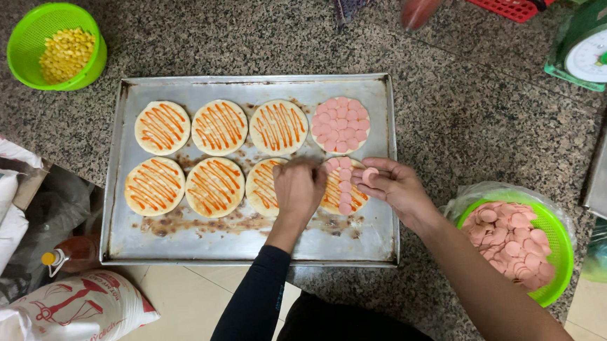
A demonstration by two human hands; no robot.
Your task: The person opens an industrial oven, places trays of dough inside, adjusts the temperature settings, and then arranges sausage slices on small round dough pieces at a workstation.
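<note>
- Eight small round bread bases are laid in two rows on a metal tray [252,247].
- One base, the covered base [341,125] at the 1 o'clock corner of the tray, is fully topped with pink sausage slices.
- The half-done base [343,189], just under it, is only partly covered, so that one looks in progress.
- Six sauced bases [211,155] with red and white stripes are seen with no slices yet.
- The left hand [299,188] is curled, fingers pressed together on the near edge of the half-done base.
- A pink slice [370,175] is pinched in the right hand [392,186], at 3 o'clock of that base, just touching its rim.
- More slices are kept in a green basket [557,246] at 4 o'clock of the right hand.
- Yellow corn is kept in a green bowl [27,64] at 10 o'clock of the tray.
</note>
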